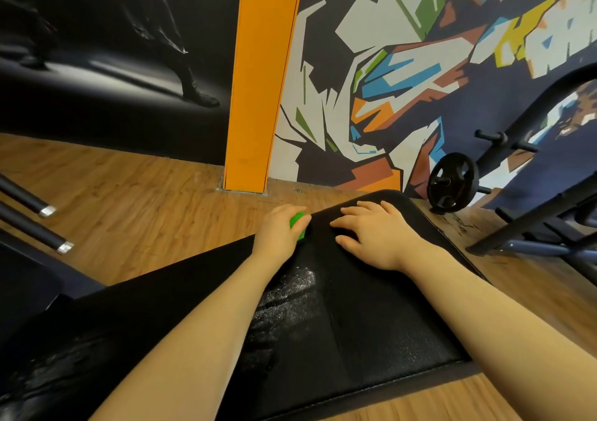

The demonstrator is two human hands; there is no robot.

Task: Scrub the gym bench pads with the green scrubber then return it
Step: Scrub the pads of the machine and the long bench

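Note:
A black padded gym bench pad (pixel 371 317) runs from the bottom of the view toward the far wall, with a pale wet or soapy smear on its left half. My left hand (pixel 279 231) grips the green scrubber (pixel 298 223) at the pad's far left edge; only a small part of the scrubber shows past my fingers. My right hand (pixel 378 231) rests flat on the far end of the pad, fingers spread and straight.
A wooden floor (pixel 139 201) surrounds the bench. An orange pillar (pixel 255 97) and a painted wall stand just beyond. A black weight plate (pixel 452 181) and a dark metal rack (pixel 533 226) are at the right. Two dark bars (pixel 35 226) with metal ends lie at the left.

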